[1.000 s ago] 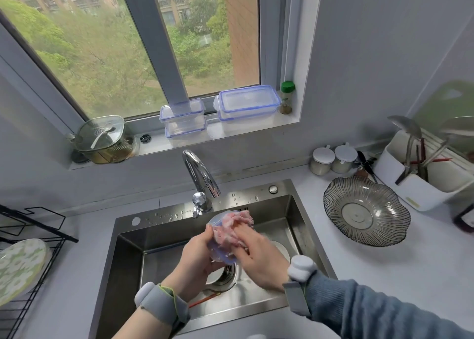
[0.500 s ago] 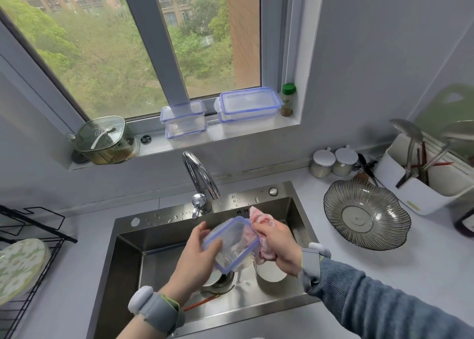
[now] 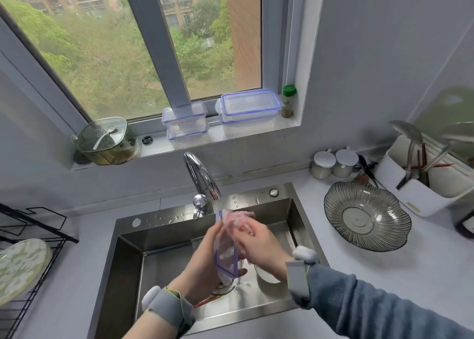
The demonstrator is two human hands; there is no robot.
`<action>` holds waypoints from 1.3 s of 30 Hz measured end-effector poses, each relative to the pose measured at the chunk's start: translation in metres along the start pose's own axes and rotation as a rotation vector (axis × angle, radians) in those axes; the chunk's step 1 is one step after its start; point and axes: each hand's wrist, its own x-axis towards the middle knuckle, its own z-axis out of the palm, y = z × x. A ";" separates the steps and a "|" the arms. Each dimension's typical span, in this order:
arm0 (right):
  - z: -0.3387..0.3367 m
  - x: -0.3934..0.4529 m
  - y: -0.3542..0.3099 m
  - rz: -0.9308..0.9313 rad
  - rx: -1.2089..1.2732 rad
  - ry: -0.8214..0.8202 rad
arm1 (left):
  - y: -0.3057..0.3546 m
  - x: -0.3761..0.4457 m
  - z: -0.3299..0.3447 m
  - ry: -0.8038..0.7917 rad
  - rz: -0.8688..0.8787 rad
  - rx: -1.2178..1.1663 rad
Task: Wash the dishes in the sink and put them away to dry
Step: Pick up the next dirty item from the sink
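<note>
Scrubbing over the sink | your left hand gripped the clear lid edge-on | your right hand fingers clamped the pink cloth against it

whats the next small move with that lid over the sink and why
Probably keep rubbing the pink cloth down the clear blue-rimmed lid. The left hand holds it on edge over the sink, the right hand presses the cloth near its top, and no water runs from the faucet.
</note>
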 end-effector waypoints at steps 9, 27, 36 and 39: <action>0.009 -0.031 -0.019 -0.403 -0.587 -0.232 | 0.022 0.003 -0.022 -0.025 -0.020 -0.354; 0.006 -0.010 -0.035 -0.440 -0.696 -0.214 | 0.017 -0.002 -0.026 -0.085 -0.062 -0.325; 0.001 -0.015 -0.035 -0.376 -0.632 -0.271 | 0.020 -0.003 -0.024 -0.093 -0.083 -0.318; -0.003 -0.025 -0.037 -0.398 -0.617 -0.352 | 0.026 0.000 -0.029 -0.047 -0.102 -0.339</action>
